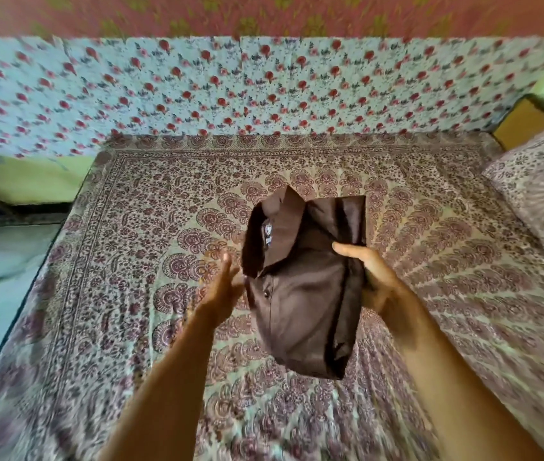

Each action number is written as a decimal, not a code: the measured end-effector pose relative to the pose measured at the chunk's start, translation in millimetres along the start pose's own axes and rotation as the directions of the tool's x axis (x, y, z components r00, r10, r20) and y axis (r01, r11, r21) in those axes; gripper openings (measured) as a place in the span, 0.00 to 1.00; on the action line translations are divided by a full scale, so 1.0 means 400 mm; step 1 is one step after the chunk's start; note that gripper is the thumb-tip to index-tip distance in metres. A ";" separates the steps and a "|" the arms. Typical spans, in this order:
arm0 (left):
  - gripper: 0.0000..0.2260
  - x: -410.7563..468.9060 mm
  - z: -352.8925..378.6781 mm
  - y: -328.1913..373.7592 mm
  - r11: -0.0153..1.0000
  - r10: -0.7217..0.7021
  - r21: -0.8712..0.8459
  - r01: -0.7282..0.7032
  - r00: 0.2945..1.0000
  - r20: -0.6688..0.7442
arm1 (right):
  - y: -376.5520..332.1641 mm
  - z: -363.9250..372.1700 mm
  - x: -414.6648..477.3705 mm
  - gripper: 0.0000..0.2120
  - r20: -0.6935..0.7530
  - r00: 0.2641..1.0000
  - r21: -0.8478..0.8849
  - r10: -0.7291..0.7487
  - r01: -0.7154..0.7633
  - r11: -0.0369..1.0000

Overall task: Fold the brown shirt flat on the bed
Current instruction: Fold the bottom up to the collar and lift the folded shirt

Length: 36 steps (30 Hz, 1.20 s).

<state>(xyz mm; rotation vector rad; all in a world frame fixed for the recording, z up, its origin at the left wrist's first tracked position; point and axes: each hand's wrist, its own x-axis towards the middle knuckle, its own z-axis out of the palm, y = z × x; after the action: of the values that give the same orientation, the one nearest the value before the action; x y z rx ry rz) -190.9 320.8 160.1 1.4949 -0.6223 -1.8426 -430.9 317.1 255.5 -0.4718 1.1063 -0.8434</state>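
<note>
one bed [131, 294] with a paisley cover fills the view, a rose-print cloth [264, 88] hung behind it, one pillow [543, 194] at the right edge. one brown shirt [304, 294], folded into a packet with its collar at the far end, is held up over the bed's middle. two hands: right hand [374, 281] grips the shirt's right edge, thumb on top, fingers hidden underneath. left hand [220, 287] is blurred, fingers straight and spread at the shirt's left edge, contact unclear.
</note>
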 end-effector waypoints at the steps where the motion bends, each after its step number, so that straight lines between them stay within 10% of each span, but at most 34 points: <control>1: 0.36 -0.035 0.019 -0.007 0.997 -0.015 -0.075 0.015 1.000 0.005 | 0.002 0.008 -0.030 0.15 0.033 0.999 0.014 -0.005 0.005 1.000; 8: 0.26 -0.184 0.025 -0.062 0.947 0.098 -0.312 -0.077 0.994 0.053 | 0.015 -0.026 -0.155 0.18 0.158 0.987 0.035 -0.012 0.006 0.999; 19: 0.12 -0.448 -0.048 -0.064 0.945 0.271 -0.106 -0.310 0.921 -0.279 | 0.116 -0.077 -0.231 0.10 0.095 0.990 -0.293 0.103 -0.071 0.953; 26: 0.15 -0.658 -0.095 -0.130 0.860 0.403 -0.070 -0.505 0.757 -0.514 | 0.257 0.016 -0.287 0.37 0.205 0.912 -0.518 -0.355 0.409 0.751; 36: 0.19 -0.794 -0.443 -0.264 0.851 0.396 0.033 -0.525 0.598 -0.697 | 0.517 0.328 -0.220 0.31 0.430 0.858 -0.560 -0.280 0.497 0.663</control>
<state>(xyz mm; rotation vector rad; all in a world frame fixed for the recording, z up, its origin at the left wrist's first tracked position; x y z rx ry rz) -4.0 637.5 249.8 1.5578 -0.4020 -0.8098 -254.9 503.7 212.5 -1.4479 0.9926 -0.6915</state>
